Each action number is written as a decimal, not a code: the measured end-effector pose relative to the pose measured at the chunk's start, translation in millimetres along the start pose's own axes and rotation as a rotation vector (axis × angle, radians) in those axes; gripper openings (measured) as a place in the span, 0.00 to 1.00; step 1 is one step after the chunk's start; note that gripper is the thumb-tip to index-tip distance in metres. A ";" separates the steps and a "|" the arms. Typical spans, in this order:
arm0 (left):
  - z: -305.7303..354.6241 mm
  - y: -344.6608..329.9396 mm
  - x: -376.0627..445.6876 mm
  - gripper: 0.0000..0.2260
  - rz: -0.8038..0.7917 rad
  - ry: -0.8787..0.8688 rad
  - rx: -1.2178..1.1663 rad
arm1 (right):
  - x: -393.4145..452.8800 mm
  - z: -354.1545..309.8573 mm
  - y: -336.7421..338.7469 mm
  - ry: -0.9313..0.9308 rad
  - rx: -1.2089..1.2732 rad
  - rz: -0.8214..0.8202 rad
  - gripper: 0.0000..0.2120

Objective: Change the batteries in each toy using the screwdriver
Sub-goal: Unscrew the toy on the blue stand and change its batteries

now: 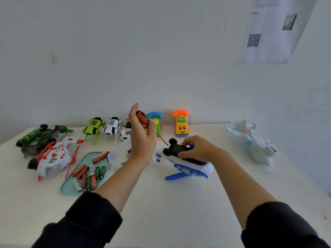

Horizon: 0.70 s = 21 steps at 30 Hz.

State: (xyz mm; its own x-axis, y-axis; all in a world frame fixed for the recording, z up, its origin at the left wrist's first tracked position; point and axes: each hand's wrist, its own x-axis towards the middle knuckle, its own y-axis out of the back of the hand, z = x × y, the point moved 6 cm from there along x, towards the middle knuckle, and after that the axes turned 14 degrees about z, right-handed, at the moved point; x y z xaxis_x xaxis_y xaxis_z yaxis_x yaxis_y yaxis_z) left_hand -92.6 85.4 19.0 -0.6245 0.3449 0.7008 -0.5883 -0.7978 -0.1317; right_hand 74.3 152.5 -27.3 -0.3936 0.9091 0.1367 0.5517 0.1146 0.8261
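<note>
A white and blue toy plane lies upside down at the table's middle, its black underside and wheels facing up. My right hand grips that black underside from the right. My left hand, raised just left of the plane, holds a red-handled screwdriver; its thin shaft slants down toward the plane's wheels. A teal tray to the left holds several red, green and white batteries.
Along the back stand a green robot dog, a white robot dog, a police car, and two phone toys, one yellow. A green vehicle and red-white helicopter lie left. A white plane sits right.
</note>
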 end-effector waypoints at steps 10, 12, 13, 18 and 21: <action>-1.5 -6.0 -3.4 0.24 -0.010 -0.001 0.004 | 7.6 -8.3 -7.6 -0.037 0.001 -0.138 0.16; -2.7 -7.0 -4.9 0.24 -0.011 -0.011 0.013 | 8.0 -7.6 -7.5 -0.043 0.010 -0.142 0.16; -3.3 -7.3 -5.3 0.24 -0.008 -0.012 0.017 | 8.1 -7.4 -7.4 -0.045 0.012 -0.143 0.16; -3.7 -10.2 -5.9 0.24 -0.021 -0.009 0.021 | 8.7 -6.8 -7.1 -0.050 0.027 -0.142 0.15; -4.4 -11.7 -6.5 0.24 -0.042 -0.018 0.040 | 9.0 -6.8 -7.6 -0.053 0.038 -0.147 0.16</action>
State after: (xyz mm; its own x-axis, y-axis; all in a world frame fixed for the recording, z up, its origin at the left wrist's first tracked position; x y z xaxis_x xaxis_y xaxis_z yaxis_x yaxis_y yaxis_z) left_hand -83.9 94.6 12.9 -0.5896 0.3700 0.7180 -0.5929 -0.8019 -0.0737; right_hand 61.6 157.0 -28.6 -0.4336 0.9010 -0.0137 0.5186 0.2619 0.8139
